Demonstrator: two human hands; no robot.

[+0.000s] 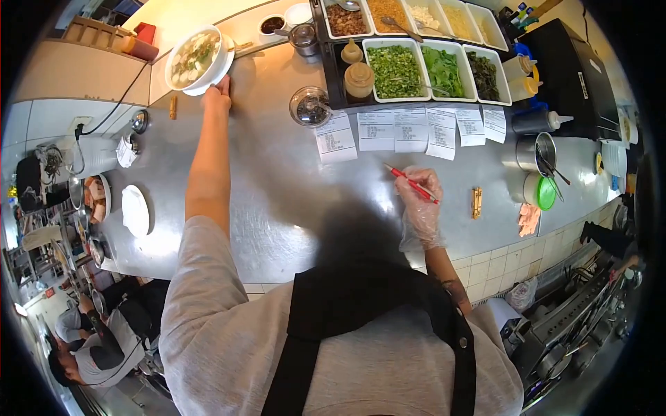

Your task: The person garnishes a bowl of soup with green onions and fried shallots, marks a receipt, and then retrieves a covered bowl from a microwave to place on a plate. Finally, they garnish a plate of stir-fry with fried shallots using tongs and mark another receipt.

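My left hand [217, 99], bare, reaches far forward and grips the near edge of a white plate [227, 64]. On that plate stands a white bowl [182, 87] of soup with pale round pieces and green herbs. A clear plastic glove covers my right hand [420, 191], which holds a red pen [413, 184] over the steel counter [270, 208], its tip pointing up and left. Beyond the pen, several printed order slips [411, 130] hang along the front of the topping rack.
White trays of chopped scallions [395, 71], greens and other toppings fill the rack. A glass bowl [309, 106] sits left of the slips. A steel pot [535, 151] and green-lidded tub [545, 193] stand right. At far left are a white plate [134, 211] and another person [104, 347].
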